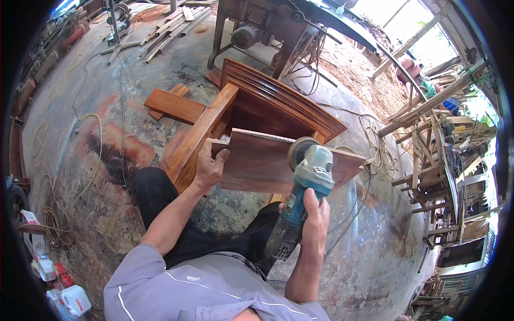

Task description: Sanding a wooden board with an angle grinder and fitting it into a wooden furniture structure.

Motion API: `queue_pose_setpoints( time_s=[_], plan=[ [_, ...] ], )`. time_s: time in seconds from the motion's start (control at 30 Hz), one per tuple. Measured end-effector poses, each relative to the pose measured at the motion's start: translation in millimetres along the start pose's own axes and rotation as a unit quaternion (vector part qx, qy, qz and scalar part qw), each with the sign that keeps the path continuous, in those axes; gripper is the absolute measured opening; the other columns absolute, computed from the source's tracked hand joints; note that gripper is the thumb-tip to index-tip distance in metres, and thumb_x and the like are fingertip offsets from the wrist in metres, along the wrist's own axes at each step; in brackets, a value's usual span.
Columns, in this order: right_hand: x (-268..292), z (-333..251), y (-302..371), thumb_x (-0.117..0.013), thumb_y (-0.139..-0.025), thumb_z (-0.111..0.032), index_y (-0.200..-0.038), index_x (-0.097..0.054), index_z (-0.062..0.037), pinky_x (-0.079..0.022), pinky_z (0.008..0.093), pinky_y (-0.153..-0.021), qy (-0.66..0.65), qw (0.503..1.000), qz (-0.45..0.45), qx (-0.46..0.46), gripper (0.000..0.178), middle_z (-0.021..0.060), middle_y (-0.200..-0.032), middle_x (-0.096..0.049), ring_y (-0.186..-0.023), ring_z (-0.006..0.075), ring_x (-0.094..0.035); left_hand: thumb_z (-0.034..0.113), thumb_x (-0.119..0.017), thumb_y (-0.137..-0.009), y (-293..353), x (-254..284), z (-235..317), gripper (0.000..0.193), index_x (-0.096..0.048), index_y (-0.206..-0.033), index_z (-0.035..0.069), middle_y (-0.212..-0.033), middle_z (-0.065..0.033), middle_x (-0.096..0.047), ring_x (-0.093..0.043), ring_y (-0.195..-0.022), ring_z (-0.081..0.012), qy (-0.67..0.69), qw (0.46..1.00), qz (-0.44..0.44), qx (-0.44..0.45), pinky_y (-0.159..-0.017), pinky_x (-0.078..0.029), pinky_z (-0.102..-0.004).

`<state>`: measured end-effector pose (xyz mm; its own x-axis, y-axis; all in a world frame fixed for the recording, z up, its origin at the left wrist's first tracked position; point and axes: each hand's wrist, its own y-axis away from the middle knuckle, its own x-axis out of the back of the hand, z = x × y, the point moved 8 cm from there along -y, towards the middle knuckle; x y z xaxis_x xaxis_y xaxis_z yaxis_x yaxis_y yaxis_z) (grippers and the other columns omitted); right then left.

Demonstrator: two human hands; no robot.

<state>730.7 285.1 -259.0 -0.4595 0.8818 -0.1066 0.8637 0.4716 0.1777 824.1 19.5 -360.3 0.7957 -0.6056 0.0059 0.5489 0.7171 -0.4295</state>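
Note:
My left hand (pixel 210 167) grips the left end of a flat brown wooden board (pixel 257 166), thumb on its near face. The board is tilted up in front of my knees. In my right hand (pixel 315 216) is a teal and grey angle grinder (pixel 308 184), its fingers wrapped round the body. The grinder's round disc (pixel 301 152) lies against the board's upper edge towards the right; whether it spins cannot be told. Behind the board stands a varnished wooden furniture frame (pixel 289 99) with a moulded edge, partly hidden by the board.
Loose varnished planks (pixel 174 105) lie left of the frame. A heavy machine stand with a motor (pixel 246 36) is at the far side. Coiled cords (pixel 375 142) lie on the right floor, and a hose (pixel 99 142) on the left. Stacked timber (pixel 450 160) lines the right side.

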Motion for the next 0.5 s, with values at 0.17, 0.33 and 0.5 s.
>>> queue_pose_setpoints(
  time_s=[0.17,0.33,0.5],
  plan=[
    [-31.3,1.4,9.6,-0.066,-0.095,-0.031,-0.116,-0.059,0.0037,-0.057,0.0315,-0.068,-0.011,0.995,-0.094,-0.019,0.041,0.0094,-0.091,-0.066,-0.076,0.0184,-0.069,0.026,-0.068,-0.099,0.0,-3.4,2.1,0.026,-0.055,-0.103,0.004,-0.087,-0.0020,-0.058,-0.053,-0.082,-0.0117,0.015,1.000,0.003,0.011,-0.074,-0.045,-0.0286],
    [-88.3,10.8,8.0,-0.073,-0.092,-0.035,-0.118,-0.061,0.0006,-0.052,0.0283,-0.076,0.062,0.977,-0.202,-0.042,0.046,0.0053,-0.094,-0.068,-0.084,0.0115,-0.063,0.028,-0.066,-0.100,3.0,-4.8,-13.0,0.026,-0.054,-0.103,0.005,-0.087,-0.0027,-0.058,-0.054,-0.081,-0.0116,0.021,1.000,-0.020,-0.001,-0.072,-0.046,-0.0290],
    [-80.8,18.5,1.4,-0.072,-0.091,-0.043,-0.116,-0.062,0.0018,-0.052,0.0300,-0.080,0.100,0.979,-0.173,-0.029,0.052,0.0071,-0.096,-0.069,-0.087,0.0142,-0.064,0.024,-0.066,-0.100,3.3,-6.1,-3.8,0.023,-0.055,-0.102,0.004,-0.088,-0.0035,-0.061,-0.055,-0.080,-0.0111,0.051,0.999,-0.006,0.015,-0.072,-0.047,-0.0277]
  ],
)
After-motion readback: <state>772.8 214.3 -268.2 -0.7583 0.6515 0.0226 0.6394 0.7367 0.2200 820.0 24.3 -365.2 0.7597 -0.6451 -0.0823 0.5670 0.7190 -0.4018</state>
